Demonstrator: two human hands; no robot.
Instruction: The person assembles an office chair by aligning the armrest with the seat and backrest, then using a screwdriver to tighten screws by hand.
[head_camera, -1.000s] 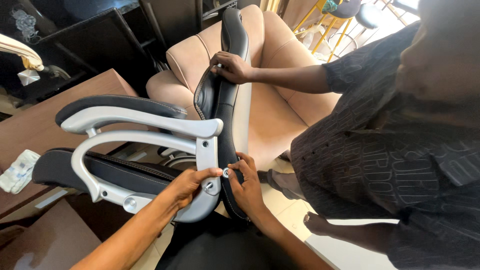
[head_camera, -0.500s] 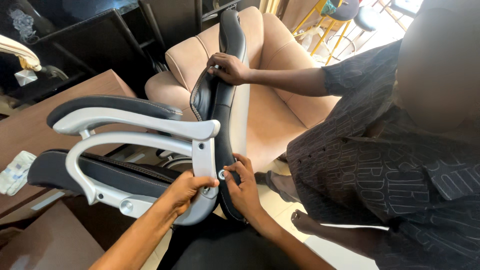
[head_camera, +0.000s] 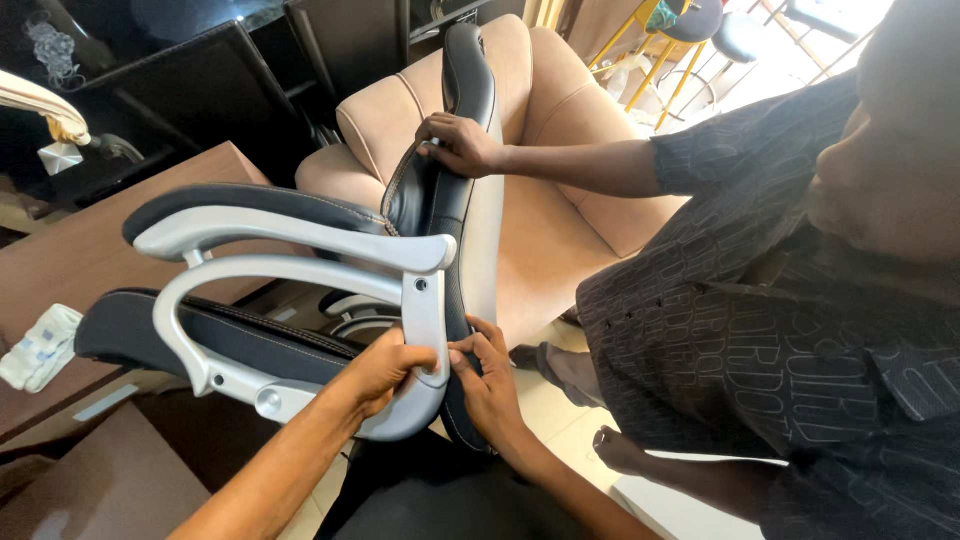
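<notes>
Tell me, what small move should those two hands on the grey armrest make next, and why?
Probably press the lower bracket of the grey armrest snug against the black chair back. The left hand grips the bracket, the right hand pinches its edge, and a co-worker's hand steadies the back.

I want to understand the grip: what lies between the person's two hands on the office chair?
In the head view, the grey armrest post stands between the left hand and the right hand; the left hand's fingers wrap it, and the right fingertips touch its edge.

grey armrest (head_camera: 300, 265), black chair back (head_camera: 440, 200), beige sofa (head_camera: 540, 200)
</notes>
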